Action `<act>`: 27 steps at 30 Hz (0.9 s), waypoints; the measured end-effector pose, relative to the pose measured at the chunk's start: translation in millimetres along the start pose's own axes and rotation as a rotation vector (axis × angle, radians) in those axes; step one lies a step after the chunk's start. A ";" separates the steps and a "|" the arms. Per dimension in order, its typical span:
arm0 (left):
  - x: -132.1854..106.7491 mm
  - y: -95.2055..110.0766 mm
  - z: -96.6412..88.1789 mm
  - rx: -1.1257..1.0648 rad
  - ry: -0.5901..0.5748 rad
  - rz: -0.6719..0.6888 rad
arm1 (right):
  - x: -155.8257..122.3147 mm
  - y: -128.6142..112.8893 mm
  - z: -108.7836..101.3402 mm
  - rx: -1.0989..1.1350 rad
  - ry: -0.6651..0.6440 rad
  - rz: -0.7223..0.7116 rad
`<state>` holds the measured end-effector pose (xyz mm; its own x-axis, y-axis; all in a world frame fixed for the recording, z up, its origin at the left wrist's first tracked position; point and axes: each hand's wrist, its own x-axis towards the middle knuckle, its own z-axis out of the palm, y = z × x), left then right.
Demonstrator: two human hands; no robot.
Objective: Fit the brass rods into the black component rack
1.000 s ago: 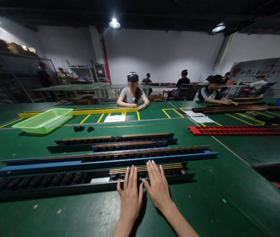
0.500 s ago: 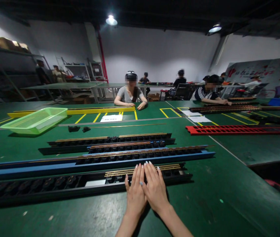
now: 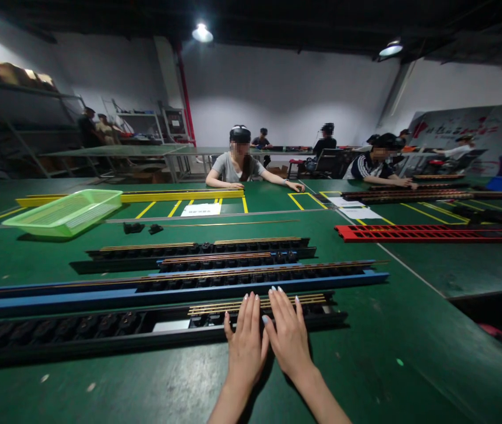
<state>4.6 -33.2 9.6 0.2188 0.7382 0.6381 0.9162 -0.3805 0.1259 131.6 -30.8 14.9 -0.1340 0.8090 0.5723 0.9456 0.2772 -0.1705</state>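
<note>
My left hand [image 3: 245,341] lies flat with stretched fingers over the near edge of a long black channel [image 3: 122,338]. Beside it, my right hand [image 3: 287,335] rests the same way, its fingers a little apart from the left ones. Fingertips of both reach the brass rods [image 3: 215,307] that lie along the right part of the channel. Black blocks [image 3: 87,325] sit in a row in its left part, and a pale flat piece [image 3: 171,325] lies between. What is under my palms is hidden.
Behind lie a blue channel [image 3: 78,299] and another black channel [image 3: 114,254], both with rods. A green basket [image 3: 65,215] stands at left, a red rail [image 3: 410,234] at right. Across the table a person in grey [image 3: 228,168] sits by a yellow channel [image 3: 180,196].
My right hand has shifted right, away from my left, so the thumbs no longer overlap. The person across has stretched an arm out toward the right.
</note>
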 end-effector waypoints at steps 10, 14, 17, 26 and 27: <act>4.2 4.3 -2.6 -0.039 0.079 -0.026 | -0.1 12.8 0.4 0.027 0.094 0.003; 4.8 5.1 -3.7 -0.045 0.080 -0.028 | -0.6 15.9 1.7 -0.015 0.107 0.052; 3.9 4.4 -4.2 -0.043 0.075 -0.028 | -1.1 16.8 4.5 -0.022 0.122 0.055; 4.2 5.1 -4.2 -0.039 0.085 -0.021 | -2.4 19.5 7.6 0.003 0.153 0.036; 4.3 5.3 -4.2 -0.038 0.087 -0.020 | -2.2 19.4 6.5 0.013 0.151 0.041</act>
<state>9.0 -34.4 16.2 0.1689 0.6954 0.6985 0.9065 -0.3878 0.1669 148.4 -23.8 5.1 -0.0484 0.7328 0.6788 0.9452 0.2532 -0.2060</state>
